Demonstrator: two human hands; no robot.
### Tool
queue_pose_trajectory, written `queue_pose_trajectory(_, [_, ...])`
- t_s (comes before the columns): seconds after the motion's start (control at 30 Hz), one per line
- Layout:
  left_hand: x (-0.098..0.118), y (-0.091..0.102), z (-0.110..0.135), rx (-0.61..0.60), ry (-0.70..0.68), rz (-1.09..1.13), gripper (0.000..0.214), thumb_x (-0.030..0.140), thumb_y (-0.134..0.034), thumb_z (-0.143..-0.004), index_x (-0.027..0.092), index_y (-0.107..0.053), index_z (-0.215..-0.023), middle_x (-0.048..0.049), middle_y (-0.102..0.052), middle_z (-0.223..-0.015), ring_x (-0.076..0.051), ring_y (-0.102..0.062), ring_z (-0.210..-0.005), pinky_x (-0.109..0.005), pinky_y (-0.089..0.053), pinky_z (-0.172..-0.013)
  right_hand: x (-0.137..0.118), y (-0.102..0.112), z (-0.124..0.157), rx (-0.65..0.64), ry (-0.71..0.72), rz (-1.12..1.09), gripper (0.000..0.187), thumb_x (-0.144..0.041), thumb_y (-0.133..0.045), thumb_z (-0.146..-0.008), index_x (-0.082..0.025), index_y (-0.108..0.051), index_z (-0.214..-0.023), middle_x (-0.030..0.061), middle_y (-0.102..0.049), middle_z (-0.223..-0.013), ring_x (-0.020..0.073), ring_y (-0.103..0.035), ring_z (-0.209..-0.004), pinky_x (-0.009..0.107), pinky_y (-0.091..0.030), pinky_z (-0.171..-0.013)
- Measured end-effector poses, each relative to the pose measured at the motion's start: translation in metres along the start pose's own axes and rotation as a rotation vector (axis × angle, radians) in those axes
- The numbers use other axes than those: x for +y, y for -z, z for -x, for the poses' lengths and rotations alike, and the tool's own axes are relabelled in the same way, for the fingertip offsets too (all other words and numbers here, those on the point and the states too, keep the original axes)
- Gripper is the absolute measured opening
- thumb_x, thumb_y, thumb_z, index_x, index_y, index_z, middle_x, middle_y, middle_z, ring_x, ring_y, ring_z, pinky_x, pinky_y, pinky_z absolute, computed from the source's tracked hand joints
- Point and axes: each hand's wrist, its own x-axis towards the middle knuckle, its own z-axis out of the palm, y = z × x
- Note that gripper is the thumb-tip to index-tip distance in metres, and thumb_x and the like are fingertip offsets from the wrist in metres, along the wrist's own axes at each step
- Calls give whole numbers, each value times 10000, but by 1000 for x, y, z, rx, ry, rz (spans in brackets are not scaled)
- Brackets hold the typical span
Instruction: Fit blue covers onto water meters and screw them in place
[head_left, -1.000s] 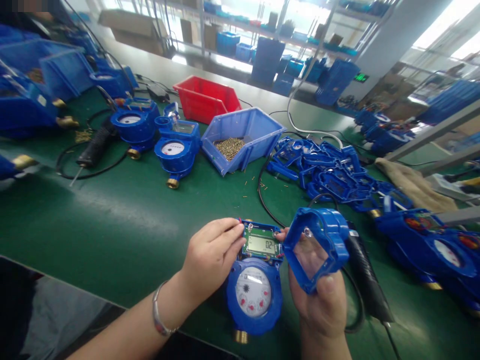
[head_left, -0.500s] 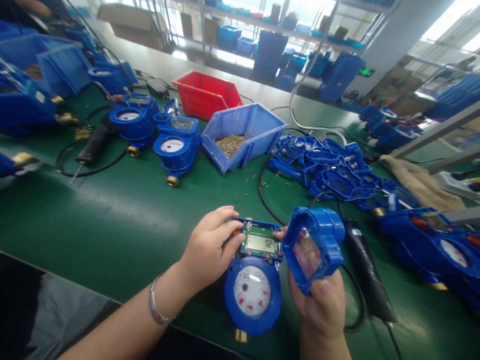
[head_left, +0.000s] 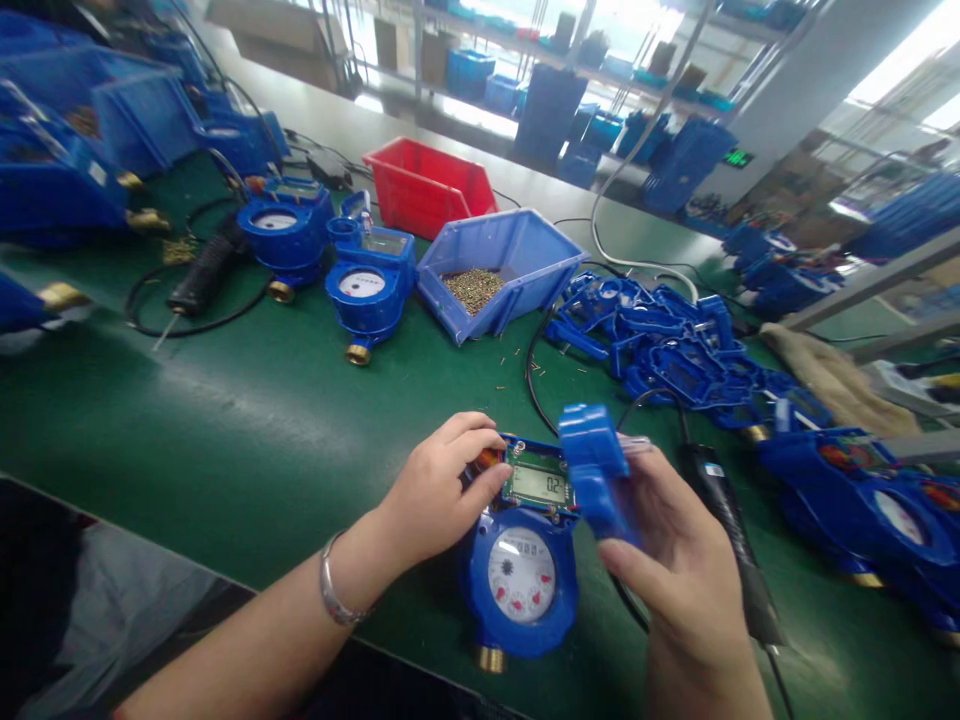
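Note:
A blue water meter [head_left: 523,585] with a white dial and brass fitting lies in front of me. Its top housing is uncovered, showing a green circuit board and a lit display [head_left: 541,485]. My left hand [head_left: 442,480] grips the housing's left side, fingertips at the board's edge beside some wires. Just right of the meter, my right hand [head_left: 686,540] holds a blue plastic cover [head_left: 592,465], slightly blurred and turned on its side. Part of the cover is hidden behind my fingers.
Ahead stand a blue bin [head_left: 487,315] of small brass screws and a red bin [head_left: 435,190]. Blue frames [head_left: 667,340] are heaped at right, near a black electric screwdriver [head_left: 735,540]. More meters [head_left: 367,290] and another screwdriver [head_left: 206,270] lie at left. Loose screws are scattered before the bin.
My right hand has turned the cover, so its outside shows instead of its hollow inside, and its fingers have come away from the housing. My left hand keeps its grip on the meter.

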Motion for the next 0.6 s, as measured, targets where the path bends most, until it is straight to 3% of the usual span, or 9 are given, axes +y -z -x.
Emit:
queue_pose_trajectory(0.13, [-2, 1, 2, -108, 44, 143, 246, 241, -583, -809, 165, -589, -1044, -81, -576, -1119, -179, -568, -1031, -332, -501, -901, -12, 0, -21, -192, 165, 407, 564, -298, -740, -752, -286, -502, -1263, 77, -475, -1227, 242, -476, -1154, 376, -449, -952])
queue_pose_trajectory(0.23, [-4, 0, 4, -138, 63, 267, 313, 206, -635, -763, 195, -571, -1069, -51, -575, -1094, -155, -566, -1005, -288, -494, -898, -15, -6, -29, -287, 188, 552, 533, -287, -724, -753, -231, -509, -1238, 101, -483, -1189, 245, -502, -1098, 368, -477, -902])
queue_pose_trajectory(0.6, [-11, -7, 7, -94, 128, 435, 477, 271, -712, -698, 177, -544, -1135, -73, -585, -1113, -186, -562, -1032, -362, -472, -953, -9, -11, -32, -349, 121, 592, 516, -253, -676, -753, -191, -509, -1237, 116, -467, -1191, 261, -487, -1102, 396, -470, -923])
